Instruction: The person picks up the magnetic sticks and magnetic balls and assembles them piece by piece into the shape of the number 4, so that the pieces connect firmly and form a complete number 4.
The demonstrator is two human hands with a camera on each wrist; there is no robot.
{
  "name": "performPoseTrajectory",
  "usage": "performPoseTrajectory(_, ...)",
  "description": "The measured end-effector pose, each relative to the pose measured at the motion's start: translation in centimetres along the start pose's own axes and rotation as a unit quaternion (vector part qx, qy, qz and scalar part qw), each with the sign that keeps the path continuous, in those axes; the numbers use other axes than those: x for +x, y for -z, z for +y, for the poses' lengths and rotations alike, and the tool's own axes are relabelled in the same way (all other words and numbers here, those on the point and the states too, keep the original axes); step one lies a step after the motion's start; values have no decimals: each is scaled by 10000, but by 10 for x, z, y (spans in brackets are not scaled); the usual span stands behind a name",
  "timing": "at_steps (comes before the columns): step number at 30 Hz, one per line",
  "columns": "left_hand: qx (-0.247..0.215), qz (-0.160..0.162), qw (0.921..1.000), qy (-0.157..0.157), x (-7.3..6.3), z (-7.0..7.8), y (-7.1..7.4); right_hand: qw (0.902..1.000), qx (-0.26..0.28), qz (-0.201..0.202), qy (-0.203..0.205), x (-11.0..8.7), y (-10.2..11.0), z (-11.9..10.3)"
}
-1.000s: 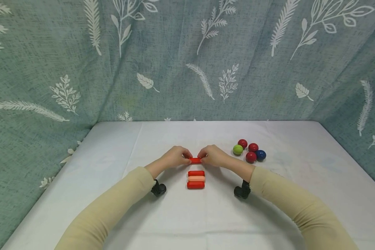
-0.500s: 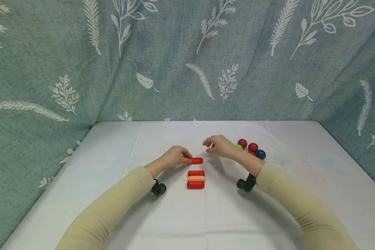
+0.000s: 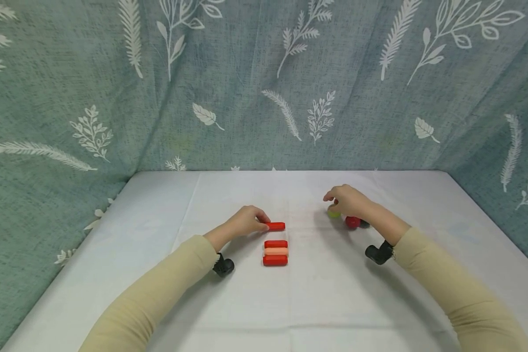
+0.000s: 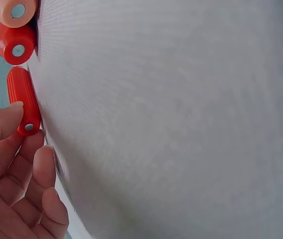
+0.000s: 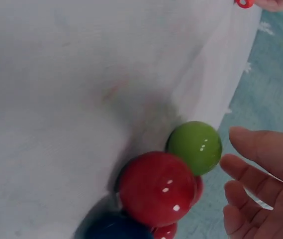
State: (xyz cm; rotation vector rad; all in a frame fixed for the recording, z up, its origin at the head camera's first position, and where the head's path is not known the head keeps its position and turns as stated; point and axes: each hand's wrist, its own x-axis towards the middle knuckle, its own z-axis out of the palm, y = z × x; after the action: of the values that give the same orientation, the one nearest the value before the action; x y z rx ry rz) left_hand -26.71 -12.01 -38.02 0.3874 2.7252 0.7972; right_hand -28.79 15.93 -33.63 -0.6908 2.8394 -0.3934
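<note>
My left hand [image 3: 245, 221] pinches one end of a short red rod [image 3: 277, 226] between thumb and fingers. In the left wrist view a small silver disc shows in the end of that red rod [image 4: 22, 97]. Nearer on the cloth, a red rod [image 3: 275, 244], a peach rod [image 3: 276, 252] and another red rod [image 3: 275, 260] lie side by side. To the right, my right hand [image 3: 348, 200] hangs over a group of glossy balls, fingers loosely bent and holding nothing. Its thumb and forefinger are beside the green ball [image 5: 196, 148]. A red ball [image 5: 156, 189] adjoins it.
A dark blue ball [image 5: 114, 228] lies at the bottom of the right wrist view, with more red partly hidden behind the nearer red ball. A white cloth [image 3: 229, 308] covers the table. Green leaf-patterned fabric [image 3: 246, 137] hangs behind and at the sides.
My right hand has let go of the far red rod's right end, lifted, and moved right to above the balls. My left hand has stayed on the rod.
</note>
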Motion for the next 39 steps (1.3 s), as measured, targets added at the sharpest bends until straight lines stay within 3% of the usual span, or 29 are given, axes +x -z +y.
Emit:
performPoseTrajectory(7, -47, -4, 10000, -25, -1, -1, 0, 9986, -474, 182, 159, -10, -4, 10)
performPoseTrajectory(26, -124, -11, 9999, 90, 0, 0, -1, 9950, -702, 307, 635, -5, -15, 17)
performPoseTrajectory(31, -118, -33, 9999, 116, 1, -1, 0, 9935, -756, 442, 734, -5, -16, 11)
performPoseTrajectory(39, -122, 10, 9999, 81, -1, 0, 0, 9953, -169, 267, 912, -1, -23, -18)
